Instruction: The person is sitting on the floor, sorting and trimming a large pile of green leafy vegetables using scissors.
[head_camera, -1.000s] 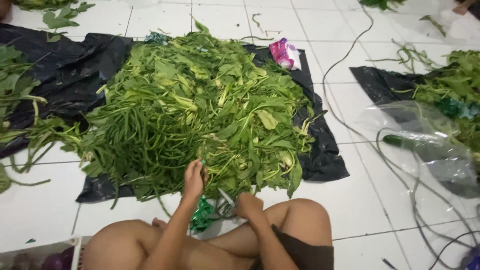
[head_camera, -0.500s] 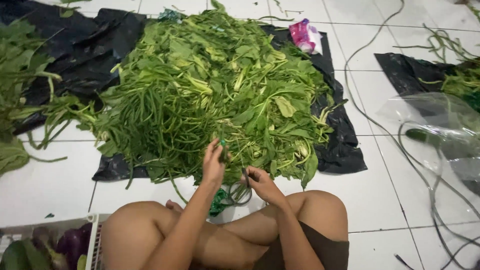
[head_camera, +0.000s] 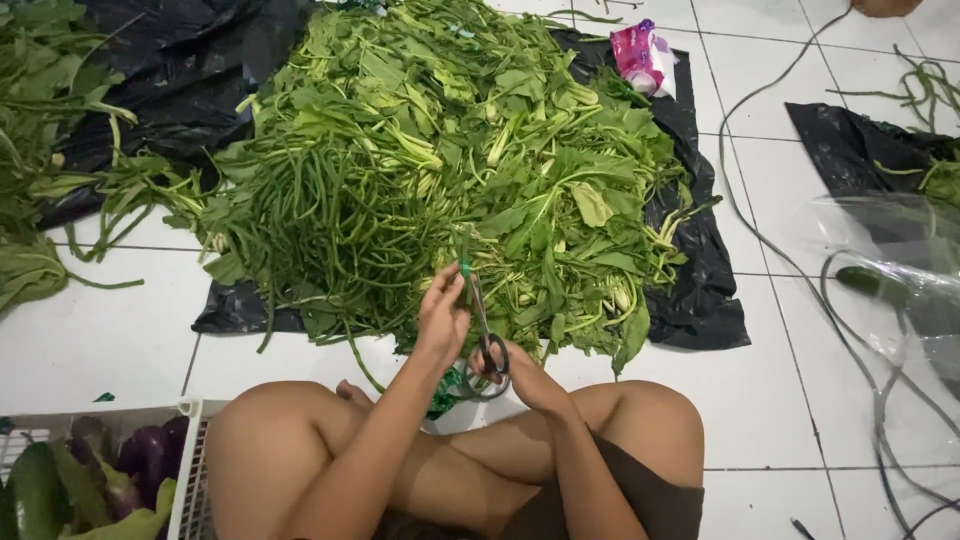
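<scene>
Head view. The person sits cross-legged on the white tiled floor (head_camera: 90, 340), both hands raised in front of the knees at the near edge of a large heap of green leafy vegetables and long green beans (head_camera: 430, 170).

The right hand (head_camera: 515, 368) is closed around the handles of a pair of dark metal scissors (head_camera: 483, 325), fingers through the loops. The blades point up and away toward the heap; whether they stand apart or together cannot be told.

The left hand (head_camera: 442, 315) is narrowly closed, its fingertips pinched on a thin green strip (head_camera: 463, 262) just beside the blades. Whether the strip touches the blades cannot be told.

The heap lies on a black plastic sheet (head_camera: 700, 300) spread over the tiles. A pink and white packet (head_camera: 643, 55) rests at the sheet's far right corner. A white plastic basket (head_camera: 188, 470) with purple aubergines (head_camera: 150, 455) stands by the left knee. A clear plastic bag (head_camera: 890, 270) lies to the right, near a second black sheet (head_camera: 850, 150) with greens. Thin green stems trail over the tiles on the right.
</scene>
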